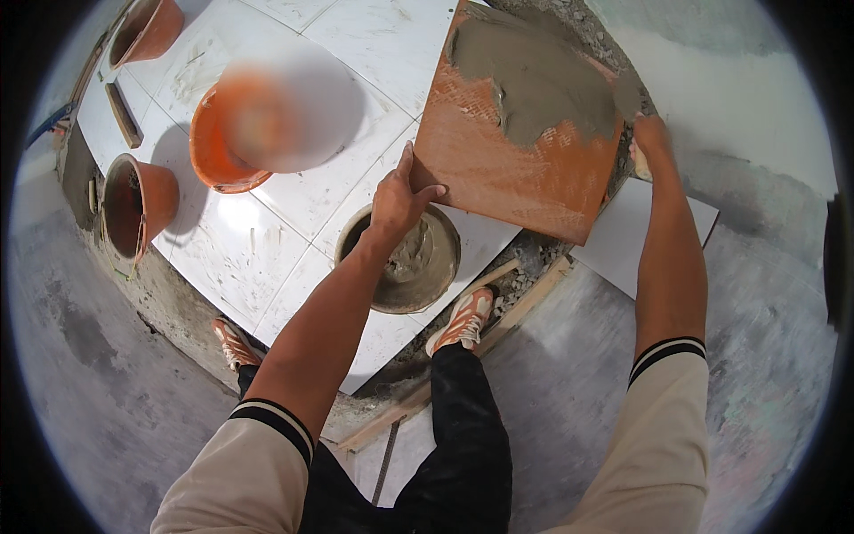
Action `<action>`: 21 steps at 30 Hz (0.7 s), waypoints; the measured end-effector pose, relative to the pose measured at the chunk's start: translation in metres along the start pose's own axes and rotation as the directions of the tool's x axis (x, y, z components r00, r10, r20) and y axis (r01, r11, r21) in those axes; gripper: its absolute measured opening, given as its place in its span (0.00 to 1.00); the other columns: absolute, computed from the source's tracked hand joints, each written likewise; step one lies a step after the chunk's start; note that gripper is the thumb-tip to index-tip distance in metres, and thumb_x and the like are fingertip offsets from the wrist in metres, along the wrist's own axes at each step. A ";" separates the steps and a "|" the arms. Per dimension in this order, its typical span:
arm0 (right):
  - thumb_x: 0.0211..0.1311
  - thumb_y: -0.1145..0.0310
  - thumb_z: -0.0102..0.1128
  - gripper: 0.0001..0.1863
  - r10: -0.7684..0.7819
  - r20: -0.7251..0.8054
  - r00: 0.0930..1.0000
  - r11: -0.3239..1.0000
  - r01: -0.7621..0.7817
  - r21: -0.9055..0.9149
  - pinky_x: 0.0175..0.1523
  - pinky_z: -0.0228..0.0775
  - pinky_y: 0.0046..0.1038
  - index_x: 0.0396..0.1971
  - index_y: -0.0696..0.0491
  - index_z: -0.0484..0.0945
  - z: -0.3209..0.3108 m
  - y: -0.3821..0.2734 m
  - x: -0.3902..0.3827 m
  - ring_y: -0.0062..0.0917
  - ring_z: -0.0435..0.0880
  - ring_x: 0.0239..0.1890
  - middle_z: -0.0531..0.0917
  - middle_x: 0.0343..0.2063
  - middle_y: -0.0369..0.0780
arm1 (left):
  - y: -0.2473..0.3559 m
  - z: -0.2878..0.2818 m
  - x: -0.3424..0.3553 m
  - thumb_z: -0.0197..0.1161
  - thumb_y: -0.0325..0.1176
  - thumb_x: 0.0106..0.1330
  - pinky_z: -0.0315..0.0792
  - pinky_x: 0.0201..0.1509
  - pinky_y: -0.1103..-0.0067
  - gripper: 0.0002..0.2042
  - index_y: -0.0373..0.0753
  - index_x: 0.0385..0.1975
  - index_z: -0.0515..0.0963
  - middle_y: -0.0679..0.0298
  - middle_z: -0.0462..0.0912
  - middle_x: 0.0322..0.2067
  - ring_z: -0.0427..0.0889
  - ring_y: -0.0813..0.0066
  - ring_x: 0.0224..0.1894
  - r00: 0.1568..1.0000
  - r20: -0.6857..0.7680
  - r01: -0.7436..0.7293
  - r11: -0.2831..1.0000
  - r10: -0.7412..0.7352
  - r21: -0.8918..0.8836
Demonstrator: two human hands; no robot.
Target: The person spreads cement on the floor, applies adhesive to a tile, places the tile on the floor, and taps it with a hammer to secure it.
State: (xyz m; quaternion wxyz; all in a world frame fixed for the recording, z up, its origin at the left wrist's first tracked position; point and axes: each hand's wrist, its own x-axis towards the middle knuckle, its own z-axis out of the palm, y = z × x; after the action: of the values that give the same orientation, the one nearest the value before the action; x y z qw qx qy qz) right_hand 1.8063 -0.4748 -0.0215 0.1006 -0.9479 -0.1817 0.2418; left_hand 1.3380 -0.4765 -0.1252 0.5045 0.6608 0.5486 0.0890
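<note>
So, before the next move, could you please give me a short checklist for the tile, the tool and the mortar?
1. Left hand touching the orange-brown tile: ok, at its near left corner.
2. Trowel held in the right hand: ok, by the tile's right edge.
3. Mortar covering the whole tile: not ok, the near part is largely bare.
4. Mortar available in the round bucket: ok, some shows inside.
5. Tile's underside clean: cannot tell, hidden.
</note>
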 end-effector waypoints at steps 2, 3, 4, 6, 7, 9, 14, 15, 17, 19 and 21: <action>0.79 0.55 0.47 0.22 0.042 -0.049 0.998 0.993 -0.036 0.108 0.23 0.74 0.34 0.52 0.60 0.78 0.001 0.021 -0.023 0.29 0.79 0.18 0.78 0.22 0.41 | 0.000 -0.001 -0.001 0.79 0.44 0.57 0.76 0.62 0.63 0.51 0.36 0.78 0.56 0.39 0.84 0.52 0.84 0.45 0.56 1.000 -0.001 0.008 1.000 -0.008 -0.002; 0.79 0.54 0.48 0.22 0.077 -0.086 0.993 0.988 -0.064 0.141 0.23 0.73 0.33 0.49 0.60 0.79 0.002 0.024 -0.038 0.28 0.78 0.18 0.78 0.22 0.40 | 0.000 -0.001 -0.001 0.79 0.44 0.58 0.75 0.63 0.63 0.51 0.36 0.78 0.56 0.39 0.83 0.53 0.83 0.46 0.57 1.000 0.010 0.010 1.000 -0.009 -0.012; 0.79 0.53 0.49 0.22 -0.031 -0.019 0.999 0.975 0.034 0.220 0.23 0.73 0.32 0.49 0.59 0.79 0.006 0.022 -0.053 0.26 0.78 0.18 0.78 0.22 0.39 | 0.000 -0.001 -0.001 0.79 0.44 0.58 0.75 0.64 0.64 0.51 0.37 0.78 0.55 0.40 0.83 0.55 0.83 0.48 0.59 0.999 0.020 0.025 1.000 -0.025 -0.012; 0.78 0.50 0.52 0.23 -0.190 0.075 0.979 0.923 0.152 0.352 0.22 0.72 0.30 0.48 0.58 0.79 0.024 0.010 -0.086 0.24 0.77 0.18 0.77 0.22 0.38 | 0.000 -0.002 -0.002 0.78 0.45 0.58 0.75 0.65 0.65 0.51 0.37 0.78 0.55 0.40 0.83 0.56 0.83 0.49 0.60 0.999 0.026 0.028 0.999 -0.027 -0.016; 0.78 0.47 0.52 0.25 -0.281 0.136 0.950 0.910 0.219 0.352 0.23 0.70 0.28 0.47 0.57 0.79 0.034 -0.005 -0.095 0.22 0.76 0.18 0.76 0.23 0.37 | 0.000 -0.003 -0.002 0.78 0.45 0.58 0.75 0.65 0.65 0.51 0.37 0.78 0.55 0.40 0.83 0.56 0.83 0.49 0.59 1.000 0.028 0.014 1.000 -0.014 -0.021; 0.78 0.44 0.51 0.26 -0.408 0.234 0.883 0.889 0.325 0.322 0.22 0.68 0.26 0.46 0.57 0.79 0.053 -0.041 -0.103 0.20 0.74 0.18 0.75 0.23 0.35 | 0.000 -0.003 -0.002 0.78 0.44 0.58 0.76 0.63 0.63 0.51 0.37 0.78 0.55 0.39 0.83 0.53 0.84 0.47 0.58 0.999 0.034 0.003 0.999 -0.002 -0.038; 0.79 0.46 0.51 0.25 -0.464 0.393 0.794 0.886 0.418 0.201 0.25 0.71 0.27 0.47 0.56 0.78 0.075 -0.113 -0.092 0.20 0.76 0.19 0.76 0.23 0.35 | -0.001 -0.003 -0.004 0.78 0.43 0.58 0.76 0.60 0.60 0.51 0.36 0.78 0.54 0.38 0.84 0.48 0.84 0.43 0.54 1.000 0.016 0.007 0.999 -0.006 -0.053; 0.79 0.45 0.51 0.25 -0.464 0.426 0.777 0.885 0.426 0.188 0.24 0.71 0.27 0.47 0.56 0.78 0.072 -0.116 -0.093 0.20 0.75 0.18 0.76 0.23 0.35 | -0.001 -0.004 -0.004 0.78 0.44 0.58 0.76 0.61 0.61 0.51 0.36 0.78 0.54 0.39 0.84 0.50 0.84 0.44 0.55 0.999 0.030 0.019 0.999 -0.017 -0.046; 0.79 0.45 0.50 0.25 -0.437 0.475 0.764 0.891 0.441 0.110 0.23 0.69 0.26 0.47 0.56 0.78 0.064 -0.107 -0.104 0.19 0.74 0.17 0.75 0.22 0.35 | -0.001 -0.006 -0.003 0.78 0.45 0.58 0.76 0.62 0.62 0.51 0.36 0.78 0.54 0.39 0.84 0.52 0.84 0.45 0.57 0.998 0.052 0.043 0.998 -0.041 -0.037; 0.79 0.46 0.51 0.25 -0.413 0.476 0.776 0.887 0.462 0.016 0.21 0.67 0.26 0.48 0.55 0.79 0.056 -0.078 -0.129 0.18 0.73 0.15 0.75 0.22 0.35 | -0.001 -0.007 -0.003 0.78 0.45 0.58 0.76 0.62 0.62 0.51 0.37 0.78 0.54 0.38 0.84 0.51 0.84 0.44 0.56 0.998 0.058 0.040 0.999 -0.038 -0.034; 0.78 0.48 0.53 0.23 -0.366 0.494 0.788 0.892 0.449 -0.057 0.24 0.70 0.30 0.50 0.55 0.79 0.049 -0.044 -0.163 0.22 0.77 0.18 0.78 0.24 0.38 | -0.001 -0.008 -0.002 0.78 0.45 0.57 0.76 0.62 0.61 0.51 0.37 0.78 0.55 0.38 0.84 0.51 0.84 0.43 0.55 0.998 0.048 0.028 0.999 -0.027 -0.030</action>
State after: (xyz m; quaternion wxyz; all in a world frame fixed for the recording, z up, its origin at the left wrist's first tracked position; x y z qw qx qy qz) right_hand 1.6365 -0.4938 0.0173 0.0214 -0.8033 -0.4214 0.4204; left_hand 1.3311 -0.4739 -0.1210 0.5286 0.6473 0.5440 0.0747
